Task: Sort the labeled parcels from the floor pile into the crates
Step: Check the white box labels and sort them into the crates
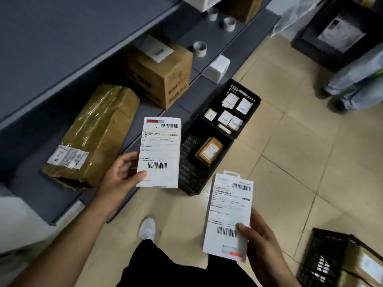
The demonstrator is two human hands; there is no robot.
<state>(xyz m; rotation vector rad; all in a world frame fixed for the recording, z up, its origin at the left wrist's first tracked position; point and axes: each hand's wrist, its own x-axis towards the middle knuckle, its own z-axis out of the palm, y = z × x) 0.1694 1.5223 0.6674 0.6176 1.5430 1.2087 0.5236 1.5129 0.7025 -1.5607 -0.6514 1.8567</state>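
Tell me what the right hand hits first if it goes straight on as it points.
Probably the nearer black plastic crate, the one holding a small brown cardboard box; the right hand, gripping a white labelled parcel, points up-left toward it. Height is unclear.

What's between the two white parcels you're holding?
The near corner of the black crate and a strip of floor, seen in the head view.

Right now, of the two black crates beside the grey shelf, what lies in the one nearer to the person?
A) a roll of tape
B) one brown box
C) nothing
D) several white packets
B: the nearer crate holds a single brown box with a label; the white packets lie in the farther crate.
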